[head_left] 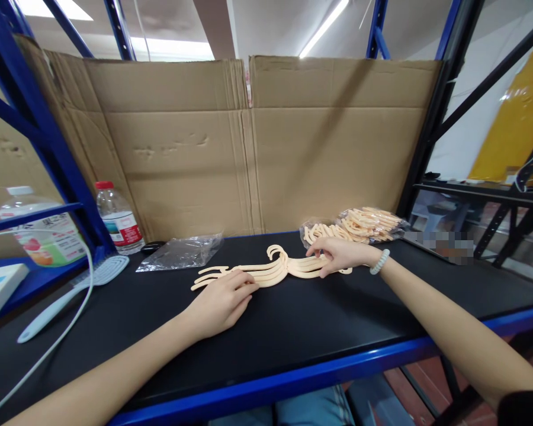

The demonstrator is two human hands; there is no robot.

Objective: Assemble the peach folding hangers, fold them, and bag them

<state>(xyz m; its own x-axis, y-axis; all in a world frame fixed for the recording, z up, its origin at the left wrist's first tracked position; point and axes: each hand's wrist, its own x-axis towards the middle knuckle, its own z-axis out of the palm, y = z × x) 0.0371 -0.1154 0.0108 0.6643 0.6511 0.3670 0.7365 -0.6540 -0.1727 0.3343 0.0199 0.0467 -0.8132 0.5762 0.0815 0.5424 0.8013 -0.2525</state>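
A small stack of cream plastic clothes hangers (273,274) lies on the black tabletop, its hooks bunched at the top and its arms spread to both sides. My left hand (224,299) rests over the left arms, fingers curled together against their lower edge; its fingertips are partly hidden. Over the right arms is my right hand (344,253), wearing a pale beaded bracelet (380,261). Its index finger and thumb are apart, one near the upper edge of the stack and one near the lower.
Bagged cream hangers (368,225) lie behind my right hand. An empty clear plastic bag (182,251) lies at back left, near a red-capped bottle (119,222). A pale hairbrush (84,287) and white cable (82,305) are left. Cardboard (182,148) walls the back; a dark flat object (439,245) lies right.
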